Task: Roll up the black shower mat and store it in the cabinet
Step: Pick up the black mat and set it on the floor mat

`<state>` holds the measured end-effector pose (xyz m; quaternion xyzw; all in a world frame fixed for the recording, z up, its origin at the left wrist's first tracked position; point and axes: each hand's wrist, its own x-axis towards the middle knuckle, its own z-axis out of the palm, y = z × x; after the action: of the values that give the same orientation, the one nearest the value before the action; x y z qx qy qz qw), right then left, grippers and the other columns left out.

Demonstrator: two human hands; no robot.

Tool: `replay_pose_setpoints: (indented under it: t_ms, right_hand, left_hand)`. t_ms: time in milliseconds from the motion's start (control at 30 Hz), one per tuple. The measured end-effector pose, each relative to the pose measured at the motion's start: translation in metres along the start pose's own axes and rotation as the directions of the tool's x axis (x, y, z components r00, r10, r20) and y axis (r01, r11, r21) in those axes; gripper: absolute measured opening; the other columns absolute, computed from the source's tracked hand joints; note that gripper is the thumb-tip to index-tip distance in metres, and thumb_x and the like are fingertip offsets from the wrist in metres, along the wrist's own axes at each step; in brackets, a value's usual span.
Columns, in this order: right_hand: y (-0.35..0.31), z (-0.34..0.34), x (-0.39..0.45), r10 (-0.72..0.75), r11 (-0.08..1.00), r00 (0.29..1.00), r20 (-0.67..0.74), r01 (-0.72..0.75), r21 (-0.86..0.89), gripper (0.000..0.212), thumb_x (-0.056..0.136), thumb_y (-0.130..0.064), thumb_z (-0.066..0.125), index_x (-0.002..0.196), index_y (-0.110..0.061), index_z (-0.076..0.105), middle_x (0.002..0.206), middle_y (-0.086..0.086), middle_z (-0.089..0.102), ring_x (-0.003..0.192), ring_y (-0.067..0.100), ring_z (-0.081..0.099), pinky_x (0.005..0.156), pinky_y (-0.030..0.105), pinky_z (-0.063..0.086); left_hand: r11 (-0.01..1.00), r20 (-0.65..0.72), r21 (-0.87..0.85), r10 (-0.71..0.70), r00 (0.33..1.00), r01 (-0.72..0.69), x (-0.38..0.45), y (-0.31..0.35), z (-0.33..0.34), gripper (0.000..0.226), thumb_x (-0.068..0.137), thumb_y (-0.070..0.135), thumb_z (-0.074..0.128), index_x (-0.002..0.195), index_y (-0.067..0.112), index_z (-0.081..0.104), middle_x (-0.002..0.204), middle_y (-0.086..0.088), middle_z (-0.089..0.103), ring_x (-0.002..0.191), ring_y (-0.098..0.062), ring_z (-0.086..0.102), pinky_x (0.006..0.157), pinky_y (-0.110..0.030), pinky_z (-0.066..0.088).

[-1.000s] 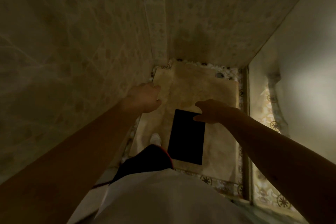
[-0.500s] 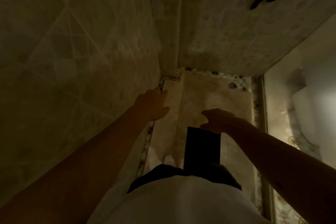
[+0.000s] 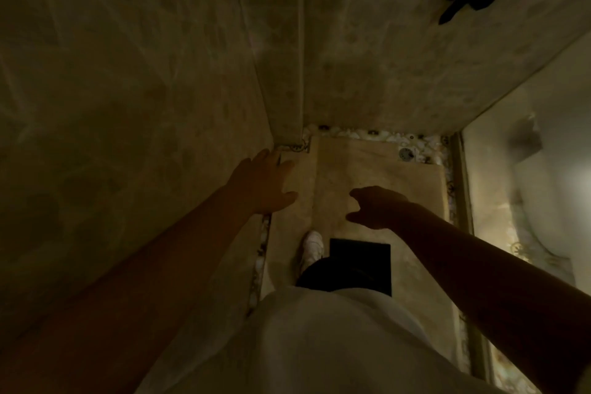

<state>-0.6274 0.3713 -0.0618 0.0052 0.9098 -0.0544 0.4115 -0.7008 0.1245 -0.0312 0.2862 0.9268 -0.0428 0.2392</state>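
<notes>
Two bare hands reach forward over the shower floor [image 3: 367, 166]; left hand [image 3: 265, 184] at 11 o'clock, fingers spread, holding nothing; right hand [image 3: 377, 206] at 1 o'clock, fingers loosely curled, empty; black shower mat [image 3: 367, 254] lies flat at 6 o'clock, beside a white shoe [image 3: 311, 248].

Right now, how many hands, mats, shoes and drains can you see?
Hands: 2, left hand and right hand, both empty
Mat: 1, black, flat on the floor
Shoe: 1, white
Drain: 1
Total: 5
</notes>
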Motion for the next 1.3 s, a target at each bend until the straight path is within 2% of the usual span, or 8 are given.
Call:
replay_pose_setpoints:
  t_ms: [200, 333, 567, 667, 867, 967, 1133, 1300]
  right_hand:
    - [0.027, -0.051, 0.050, 0.024, 0.997, 1.000, -0.004, -0.023, 0.070, 0.075, 0.091, -0.057, 0.047, 0.151, -0.022, 0.019, 0.153, 0.006, 0.032, 0.136, 0.026, 0.035, 0.105, 0.041, 0.037]
    - [0.055, -0.082, 0.069, 0.073, 0.990, 0.997, -0.016, -0.070, 0.121, 0.074, 0.090, -0.057, 0.049, 0.149, -0.021, 0.023, 0.150, 0.006, 0.037, 0.133, 0.026, 0.039, 0.103, 0.041, 0.040]
    - [0.106, -0.107, 0.085, 0.240, 0.935, 0.971, -0.022, -0.225, 0.273, 0.075, 0.087, -0.058, 0.052, 0.147, -0.021, 0.027, 0.144, 0.007, 0.044, 0.126, 0.027, 0.046, 0.096, 0.039, 0.045]
    - [0.128, -0.110, 0.092, 0.322, 0.887, 0.947, 0.010, -0.305, 0.348, 0.076, 0.087, -0.059, 0.051, 0.148, -0.021, 0.027, 0.144, 0.006, 0.044, 0.126, 0.026, 0.046, 0.098, 0.039, 0.044]
    - [0.157, -0.115, 0.099, 0.465, 0.744, 0.883, 0.064, -0.429, 0.513, 0.074, 0.089, -0.055, 0.052, 0.148, -0.018, 0.027, 0.144, 0.007, 0.044, 0.127, 0.026, 0.046, 0.100, 0.037, 0.043]
    - [0.168, -0.117, 0.097, 0.573, 0.615, 0.814, 0.101, -0.508, 0.603, 0.076, 0.088, -0.055, 0.053, 0.149, -0.017, 0.027, 0.145, 0.008, 0.043, 0.129, 0.026, 0.044, 0.102, 0.037, 0.040]
    - [0.182, -0.114, 0.087, 0.675, 0.441, 0.720, 0.163, -0.571, 0.693, 0.074, 0.087, -0.056, 0.054, 0.146, -0.017, 0.032, 0.142, 0.008, 0.048, 0.125, 0.026, 0.048, 0.099, 0.036, 0.043]
    - [0.201, -0.096, 0.070, 0.714, 0.277, 0.658, 0.239, -0.579, 0.767, 0.072, 0.088, -0.055, 0.054, 0.145, -0.016, 0.033, 0.141, 0.009, 0.048, 0.124, 0.027, 0.048, 0.093, 0.034, 0.043]
  left_hand:
    - [0.998, 0.038, 0.040, 0.054, 0.998, -0.056, 0.085, -0.015, -0.037, 0.081, 0.087, 0.066, 0.039, 0.153, 0.027, 0.011, 0.161, -0.011, 0.005, 0.146, -0.030, 0.007, 0.113, -0.052, 0.021]
    - [0.980, 0.033, 0.137, 0.144, 0.989, -0.147, 0.137, -0.012, -0.068, 0.080, 0.085, 0.064, 0.042, 0.151, 0.025, 0.020, 0.159, -0.012, 0.012, 0.145, -0.031, 0.011, 0.111, -0.052, 0.024]
    - [0.926, 0.074, 0.190, 0.316, 0.946, -0.325, 0.227, 0.026, -0.117, 0.083, 0.084, 0.065, 0.043, 0.152, 0.028, 0.013, 0.160, -0.011, 0.013, 0.144, -0.032, 0.015, 0.111, -0.051, 0.026]
    - [0.879, 0.086, 0.202, 0.423, 0.902, -0.432, 0.274, 0.049, -0.139, 0.086, 0.077, 0.068, 0.042, 0.151, 0.031, 0.017, 0.158, -0.009, 0.017, 0.142, -0.032, 0.019, 0.109, -0.051, 0.029]
    - [0.745, 0.198, 0.320, 0.551, 0.811, -0.585, 0.354, 0.093, -0.168, 0.089, 0.077, 0.076, 0.037, 0.151, 0.032, 0.014, 0.161, -0.008, 0.006, 0.145, -0.032, 0.009, 0.112, -0.055, 0.020]
    - [0.651, 0.271, 0.319, 0.634, 0.724, -0.689, 0.386, 0.115, -0.178, 0.090, 0.077, 0.078, 0.036, 0.151, 0.031, 0.014, 0.161, -0.008, 0.005, 0.145, -0.033, 0.009, 0.110, -0.056, 0.022]
    - [0.627, 0.365, 0.262, 0.639, 0.677, -0.733, 0.415, 0.172, -0.184, 0.090, 0.073, 0.075, 0.040, 0.148, 0.030, 0.020, 0.161, -0.007, 0.009, 0.144, -0.034, 0.013, 0.108, -0.056, 0.025]
    - [0.349, 0.382, 0.367, 0.788, 0.482, -0.862, 0.432, 0.237, -0.181, 0.087, 0.074, 0.074, 0.039, 0.146, 0.028, 0.025, 0.160, -0.010, 0.011, 0.144, -0.033, 0.017, 0.108, -0.056, 0.027]
